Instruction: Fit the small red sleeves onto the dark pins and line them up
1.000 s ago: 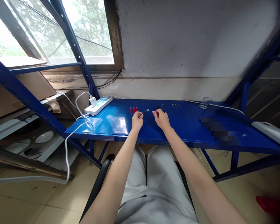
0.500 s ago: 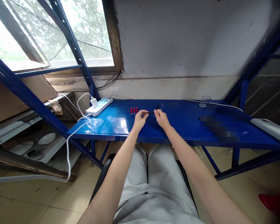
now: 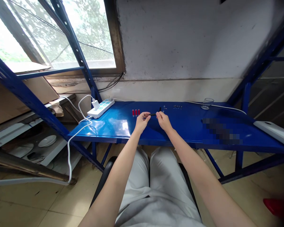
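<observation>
**Item: slim black stick [image 3: 152,114], held over desk.**

- Support: glossy blue metal desk [image 3: 191,132]. Its front edge runs just behind both wrists, and its far edge meets the white wall.
- Edges: slanted blue steel upright [image 3: 72,44] at the left rear. Open floor tiles lie beyond the left end of the desk.
- Open room: bare blue surface on both sides of the hands, wider to the right as far as a blurred patch. A narrower bare strip lies to the left, before the white power strip [image 3: 100,108].
- Writing: coloured markings on the power strip are too small to read.
- The stick: thin, dark and straight. It lies roughly level and is raised slightly above the desk near its middle, between the two hands. Only the short middle span shows, because both ends are hidden by fingertips.
- Left hand [image 3: 142,120]: grip pinched together on the stick's left end.
- Right hand [image 3: 164,120]: grip closed on the right end, with the fingers curled in.
- Just behind the left hand: three small red caps [image 3: 135,112] stand in a row.
- Behind the right hand: short black peg [image 3: 160,109].
- Farther right: row of small dark pieces [image 3: 177,107].
- Far rear right: clear drinking glass [image 3: 207,103], well apart from the hands.
- Right end: flat white slab [image 3: 274,132].
- White cable [image 3: 68,148] hangs off the left edge.
</observation>
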Tool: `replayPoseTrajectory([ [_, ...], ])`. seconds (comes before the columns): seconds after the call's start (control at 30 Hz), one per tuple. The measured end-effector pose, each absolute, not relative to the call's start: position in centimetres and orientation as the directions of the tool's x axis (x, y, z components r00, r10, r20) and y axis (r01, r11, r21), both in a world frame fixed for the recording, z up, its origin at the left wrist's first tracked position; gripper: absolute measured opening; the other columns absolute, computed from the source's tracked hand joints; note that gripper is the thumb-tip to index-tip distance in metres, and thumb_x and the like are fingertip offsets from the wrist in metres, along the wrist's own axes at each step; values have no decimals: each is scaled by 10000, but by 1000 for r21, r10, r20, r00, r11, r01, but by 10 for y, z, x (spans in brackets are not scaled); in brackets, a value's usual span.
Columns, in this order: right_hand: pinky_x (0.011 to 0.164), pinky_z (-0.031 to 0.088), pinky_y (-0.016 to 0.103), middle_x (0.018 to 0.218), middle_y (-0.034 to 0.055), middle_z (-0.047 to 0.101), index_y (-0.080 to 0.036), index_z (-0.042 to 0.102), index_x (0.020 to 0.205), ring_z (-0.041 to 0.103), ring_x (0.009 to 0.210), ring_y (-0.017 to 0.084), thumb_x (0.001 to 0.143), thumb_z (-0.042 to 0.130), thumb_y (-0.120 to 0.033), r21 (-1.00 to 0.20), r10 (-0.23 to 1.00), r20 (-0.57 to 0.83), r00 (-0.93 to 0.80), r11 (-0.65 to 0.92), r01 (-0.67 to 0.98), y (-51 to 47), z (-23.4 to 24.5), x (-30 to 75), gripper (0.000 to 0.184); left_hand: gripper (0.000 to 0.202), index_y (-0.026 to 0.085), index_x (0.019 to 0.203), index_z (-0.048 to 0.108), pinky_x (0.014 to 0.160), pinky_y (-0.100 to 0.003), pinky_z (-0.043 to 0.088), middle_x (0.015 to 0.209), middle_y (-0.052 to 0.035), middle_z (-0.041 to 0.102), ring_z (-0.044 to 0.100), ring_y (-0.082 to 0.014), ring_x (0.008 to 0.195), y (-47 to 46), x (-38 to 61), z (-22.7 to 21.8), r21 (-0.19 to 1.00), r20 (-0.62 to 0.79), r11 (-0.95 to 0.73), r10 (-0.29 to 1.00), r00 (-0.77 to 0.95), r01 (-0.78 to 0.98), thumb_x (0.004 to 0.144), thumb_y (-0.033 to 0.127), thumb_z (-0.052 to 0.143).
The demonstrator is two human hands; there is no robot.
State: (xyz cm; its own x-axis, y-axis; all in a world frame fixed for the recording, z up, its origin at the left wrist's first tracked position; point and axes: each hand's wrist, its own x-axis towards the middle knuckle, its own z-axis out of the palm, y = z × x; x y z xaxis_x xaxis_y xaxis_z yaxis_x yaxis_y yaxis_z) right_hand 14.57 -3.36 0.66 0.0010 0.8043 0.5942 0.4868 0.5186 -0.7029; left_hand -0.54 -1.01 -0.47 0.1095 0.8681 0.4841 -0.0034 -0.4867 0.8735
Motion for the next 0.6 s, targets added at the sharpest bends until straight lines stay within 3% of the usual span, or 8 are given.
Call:
replayPoseTrajectory([
  [0.4, 559, 325, 265, 574, 2, 470, -214, 425, 645, 439, 538, 134, 890, 260, -547, -660, 787, 617, 17, 506, 556, -34, 8, 141, 445, 155, 189, 861, 509, 684, -240, 427, 683, 8, 537, 527, -108, 666, -10, -2, -8, 853, 491, -513, 850, 188, 92, 860, 334, 452],
  [0.6, 567, 336, 270, 581, 10, 481, -217, 413, 635, 443, 544, 138, 891, 250, -547, -653, 789, 614, 7, 504, 565, -35, 8, 139, 448, 263, 186, 729, 482, 670, -224, 400, 646, 17, 511, 485, -99, 632, -16, -2, -3, 851, 484, -506, 859, 168, 136, 885, 381, 399],
])
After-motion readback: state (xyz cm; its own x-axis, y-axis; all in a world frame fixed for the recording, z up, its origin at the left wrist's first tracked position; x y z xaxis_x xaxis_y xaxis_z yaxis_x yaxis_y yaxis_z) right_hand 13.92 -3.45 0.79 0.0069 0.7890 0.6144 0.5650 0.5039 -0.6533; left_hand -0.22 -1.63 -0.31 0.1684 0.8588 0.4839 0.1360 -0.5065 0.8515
